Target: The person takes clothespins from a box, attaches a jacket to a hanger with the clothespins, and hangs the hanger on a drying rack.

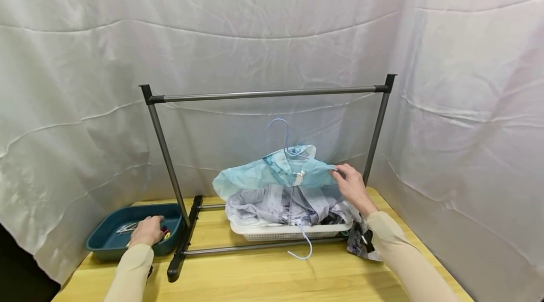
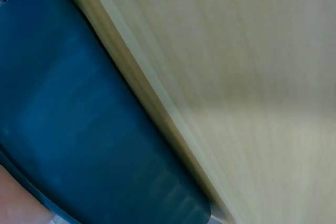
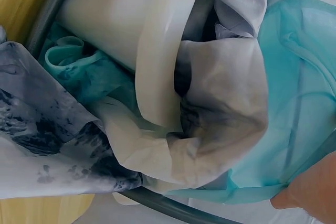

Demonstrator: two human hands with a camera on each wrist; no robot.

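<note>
A pale teal garment [image 1: 255, 174] sits on a light blue hanger [image 1: 282, 127] atop the clothes heaped in a white laundry basket [image 1: 280, 232]. My right hand [image 1: 337, 173] pinches the garment's right shoulder edge. The right wrist view shows the same teal garment [image 3: 304, 77] draped over grey cloth [image 3: 226, 108] and the basket's rim [image 3: 157, 40], with a part of my right hand [image 3: 310, 192] at the lower right. My left hand [image 1: 148, 228] reaches into a dark teal bin [image 1: 102, 240] at the left, over small colourful items. Its fingers are hidden.
A grey clothes rack [image 1: 267, 94] stands over the basket, its bar bare. A second blue hanger [image 1: 303, 245] dangles over the basket's front. A patterned cloth [image 1: 361, 240] hangs at the basket's right. White sheets enclose the wooden table [image 1: 276, 278]. The left wrist view shows only the bin's wall [image 2: 79, 119] and the table [image 2: 252, 77].
</note>
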